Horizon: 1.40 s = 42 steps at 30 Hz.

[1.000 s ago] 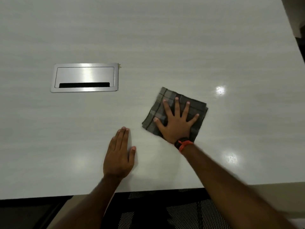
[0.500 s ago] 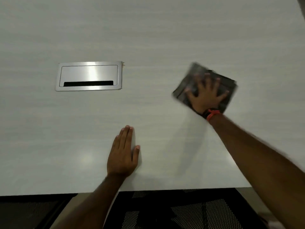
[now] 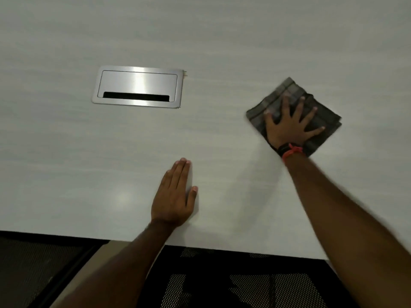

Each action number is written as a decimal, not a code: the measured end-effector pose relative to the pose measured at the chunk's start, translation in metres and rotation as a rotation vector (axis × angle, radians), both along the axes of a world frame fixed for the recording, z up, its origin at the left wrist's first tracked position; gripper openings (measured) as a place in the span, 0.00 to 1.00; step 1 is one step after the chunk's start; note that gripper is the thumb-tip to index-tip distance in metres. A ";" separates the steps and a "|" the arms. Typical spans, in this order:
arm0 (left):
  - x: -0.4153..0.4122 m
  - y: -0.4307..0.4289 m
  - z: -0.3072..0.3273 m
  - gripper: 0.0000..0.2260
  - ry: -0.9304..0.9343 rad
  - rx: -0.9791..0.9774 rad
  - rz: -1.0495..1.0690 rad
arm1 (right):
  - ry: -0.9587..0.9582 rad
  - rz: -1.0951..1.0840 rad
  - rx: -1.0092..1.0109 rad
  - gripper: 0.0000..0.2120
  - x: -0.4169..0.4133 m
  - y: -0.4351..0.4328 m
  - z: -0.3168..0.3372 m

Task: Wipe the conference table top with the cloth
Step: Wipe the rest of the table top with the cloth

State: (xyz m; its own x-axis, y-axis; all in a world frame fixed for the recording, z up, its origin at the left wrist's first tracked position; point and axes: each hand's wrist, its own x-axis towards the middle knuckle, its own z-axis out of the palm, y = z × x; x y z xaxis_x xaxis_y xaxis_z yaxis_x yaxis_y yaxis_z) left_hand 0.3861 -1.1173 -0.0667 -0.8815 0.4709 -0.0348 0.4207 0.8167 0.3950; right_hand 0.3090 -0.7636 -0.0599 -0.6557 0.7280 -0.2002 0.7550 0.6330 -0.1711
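A folded grey plaid cloth (image 3: 287,90) lies flat on the pale conference table top (image 3: 222,41), right of centre. My right hand (image 3: 289,125) presses down on it with fingers spread and straight; a red band circles that wrist. My left hand (image 3: 175,196) rests flat on the table near the front edge, fingers together and straight, holding nothing. The cloth's middle is hidden under my right palm.
A brushed-metal cable hatch (image 3: 138,87) with a dark slot is set flush into the table at the left. Along the bottom runs the table's front edge, with a black mesh chair (image 3: 222,285) below it.
My right hand slid the cloth away from me and to the right, from near the left hand out to the right of the table. My left hand stayed planted.
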 end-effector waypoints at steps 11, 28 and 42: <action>0.000 0.000 -0.002 0.29 0.010 0.010 0.002 | 0.045 0.290 0.024 0.37 -0.009 -0.054 -0.005; -0.001 0.000 -0.002 0.29 -0.022 0.027 0.003 | 0.050 -0.086 -0.015 0.39 0.033 -0.009 0.006; 0.000 -0.001 -0.001 0.29 -0.036 0.043 -0.011 | 0.035 -0.139 0.033 0.34 0.140 -0.135 -0.001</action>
